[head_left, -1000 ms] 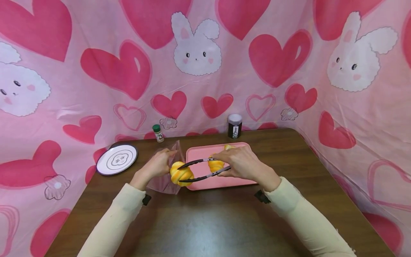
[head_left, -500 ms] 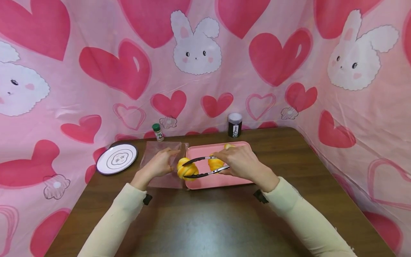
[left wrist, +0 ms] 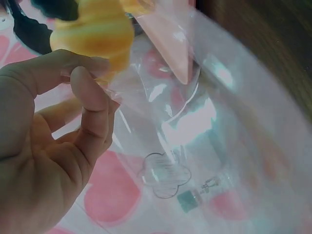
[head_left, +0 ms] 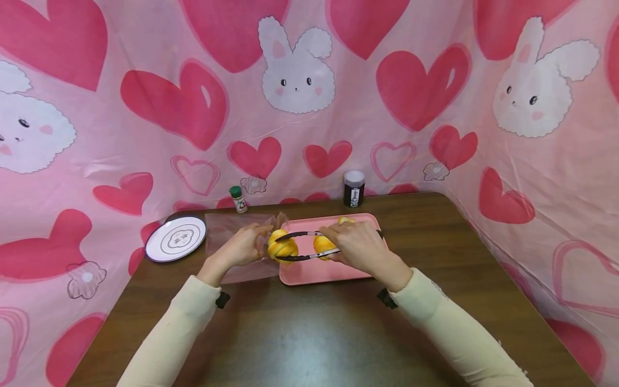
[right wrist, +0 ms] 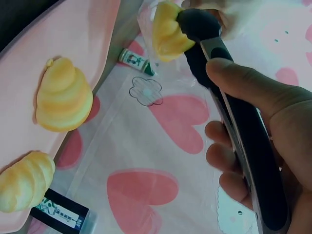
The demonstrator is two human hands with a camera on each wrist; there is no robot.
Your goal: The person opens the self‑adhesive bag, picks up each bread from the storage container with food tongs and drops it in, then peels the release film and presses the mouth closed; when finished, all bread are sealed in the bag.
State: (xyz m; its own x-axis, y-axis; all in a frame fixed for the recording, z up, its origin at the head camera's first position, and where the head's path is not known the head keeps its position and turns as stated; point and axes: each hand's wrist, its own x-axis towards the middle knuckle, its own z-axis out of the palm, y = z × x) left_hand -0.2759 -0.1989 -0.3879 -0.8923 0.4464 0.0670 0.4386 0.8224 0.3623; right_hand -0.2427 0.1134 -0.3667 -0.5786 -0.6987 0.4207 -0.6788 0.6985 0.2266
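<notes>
My left hand (head_left: 238, 248) pinches the edge of a clear plastic bag (head_left: 223, 227) between thumb and fingertips, seen up close in the left wrist view. The bag (left wrist: 234, 131) spreads out beyond these fingers. My right hand (head_left: 361, 248) grips a pair of tongs (right wrist: 239, 131) with black handles and dark tips. Between the tips is a yellow twisted bread roll (head_left: 279, 248), held at the bag's right side, close to the left fingertips. Whether the roll is inside the bag's mouth I cannot tell. Below the tongs lies a pink tray (head_left: 309, 275).
Two more bread rolls lie on the tray, one twisted roll (right wrist: 63, 97) and another roll (right wrist: 27, 183). A white plate (head_left: 176, 239) is at the left. Along the back stand a green-capped shaker (head_left: 239, 200) and a dark jar with a white lid (head_left: 354, 189).
The bag, upright and bunched a second ago, now spreads out to the left. The tongs and roll have moved slightly away from me and to the right. My left hand stays nearly in place.
</notes>
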